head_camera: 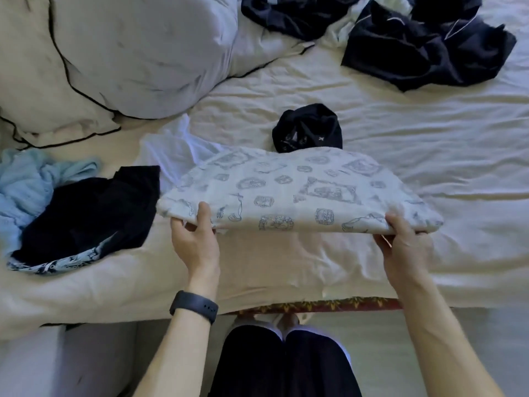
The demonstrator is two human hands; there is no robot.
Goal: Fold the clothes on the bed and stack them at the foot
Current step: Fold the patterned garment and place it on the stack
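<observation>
Holding a folded printed cloth [297,193] by its near edge, both hands are on it at once. It's white with a grey-blue pattern of little frames and figures, folded into a wide flat bundle. It sits across the middle of the bed, close to the edge where the person stands. The near edge is raised a bit off the sheet [400,124]; can't tell if the far edge touches down.

The left hand [194,239] pinches the near left corner, thumb on top and fingers tucked under. The right hand [406,245] grips the near right corner, fingers curled under the fold. There's a dark wristband [194,306] on the left wrist.

Just behind the cloth sits a small black garment [307,127], bunched up, with its near side hidden behind the cloth's far edge. A thin white garment [174,147] pokes out from behind the left end of the cloth. Left of that is a crumpled black garment [86,207], with a light blue garment [25,184] beside it and a blue patterned cloth [65,260] sticking out underneath.

Further back on the right is a heap of dark navy clothes [423,53] with pale piping, well apart from the cloth, and another dark garment [292,15] lies at the top edge. A big pale pillow [143,53] fills the top left.

Down below you can see the person's dark trousers [286,365] and a red and yellow patterned strip [320,305] under the edge of the bed.
</observation>
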